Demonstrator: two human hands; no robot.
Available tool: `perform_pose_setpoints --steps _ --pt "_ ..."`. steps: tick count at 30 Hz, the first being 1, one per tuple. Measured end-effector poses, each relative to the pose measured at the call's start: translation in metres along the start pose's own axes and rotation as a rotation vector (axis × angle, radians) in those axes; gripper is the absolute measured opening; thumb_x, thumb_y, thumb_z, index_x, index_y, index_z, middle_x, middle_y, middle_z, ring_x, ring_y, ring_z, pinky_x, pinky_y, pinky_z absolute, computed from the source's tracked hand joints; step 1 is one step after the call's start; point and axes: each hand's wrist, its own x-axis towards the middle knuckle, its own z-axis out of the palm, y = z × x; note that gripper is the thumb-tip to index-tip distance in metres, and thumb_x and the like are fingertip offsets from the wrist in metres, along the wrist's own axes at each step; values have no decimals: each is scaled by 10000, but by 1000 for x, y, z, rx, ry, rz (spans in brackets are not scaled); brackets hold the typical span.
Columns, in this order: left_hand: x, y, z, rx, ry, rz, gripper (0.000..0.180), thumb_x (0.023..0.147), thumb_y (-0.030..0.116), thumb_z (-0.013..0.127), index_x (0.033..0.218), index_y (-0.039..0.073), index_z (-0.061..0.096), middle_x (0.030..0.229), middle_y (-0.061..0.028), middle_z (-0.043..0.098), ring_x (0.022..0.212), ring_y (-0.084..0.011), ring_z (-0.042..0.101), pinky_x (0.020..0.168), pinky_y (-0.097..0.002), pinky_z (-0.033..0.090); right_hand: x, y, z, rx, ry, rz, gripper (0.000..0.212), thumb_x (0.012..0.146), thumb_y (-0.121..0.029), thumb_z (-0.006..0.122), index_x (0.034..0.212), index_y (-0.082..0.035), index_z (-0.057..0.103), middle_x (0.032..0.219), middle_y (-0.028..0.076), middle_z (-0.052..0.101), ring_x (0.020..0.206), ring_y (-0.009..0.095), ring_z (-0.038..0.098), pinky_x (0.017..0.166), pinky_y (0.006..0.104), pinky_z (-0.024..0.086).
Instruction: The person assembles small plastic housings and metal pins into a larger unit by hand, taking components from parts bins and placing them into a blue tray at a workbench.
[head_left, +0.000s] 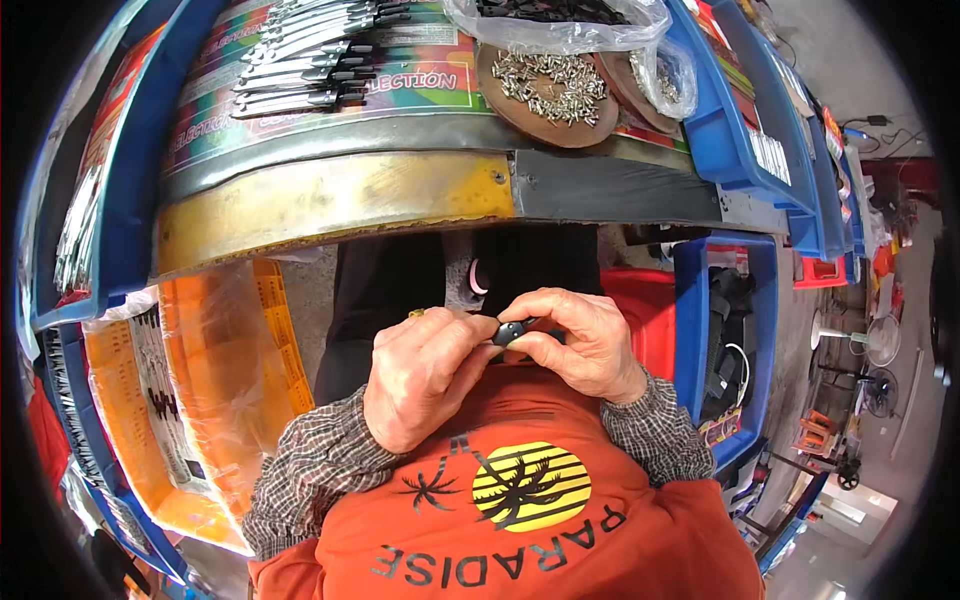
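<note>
In front of my lap, both hands meet on a small black piece with shiny dots on its face. My left hand pinches its left end between thumb and fingers. Thumb and index finger of my right hand close on the other end, where a dark part sticks out between them. The fingers hide much of the piece, so its exact kind does not show. Beyond my hands, on the bench, lie a row of slim metal pieces with black ends and a round brown dish of small silver pins.
The bench edge runs across in front of me. A clear plastic bag holds black parts. Blue bins flank the bench. An orange plastic-lined crate stands at left, a blue crate with black items at right.
</note>
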Motion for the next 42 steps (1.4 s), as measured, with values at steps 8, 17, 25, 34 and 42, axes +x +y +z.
perform_pose_setpoints --steps 8,17,25,34,42 --pt "-10 0 10 23 55 2 240 688 -5 739 892 38 618 774 -80 650 647 -235 646 552 -314 488 -8 5 9 -17 25 16 201 843 4 665 1038 11 620 902 91 674 704 134 671 604 251 538" --pt "-11 -1 11 31 38 -6 249 682 -11 736 893 40 614 777 -82 648 645 -238 646 551 -319 487 -10 11 13 6 55 2 171 865 -54 672 1016 16 634 877 88 687 686 137 679 604 249 542" --pt "-3 -4 8 71 30 62 262 663 -18 729 896 31 618 718 -62 582 610 -225 609 529 -329 487 -9 13 11 18 86 -19 186 862 -66 682 1029 9 646 919 87 699 721 131 683 642 244 552" --pt "-5 -4 10 80 40 25 266 665 -5 745 895 48 622 770 -74 645 649 -233 649 558 -316 498 -10 9 15 45 136 20 173 855 -29 676 1017 18 636 899 103 690 740 154 703 640 238 563" --pt "-2 -12 2 -32 -65 48 243 678 9 754 883 39 627 781 -81 661 653 -236 655 563 -322 505 -13 12 15 267 93 95 162 882 -31 656 1027 34 625 901 103 684 748 135 693 665 234 564"
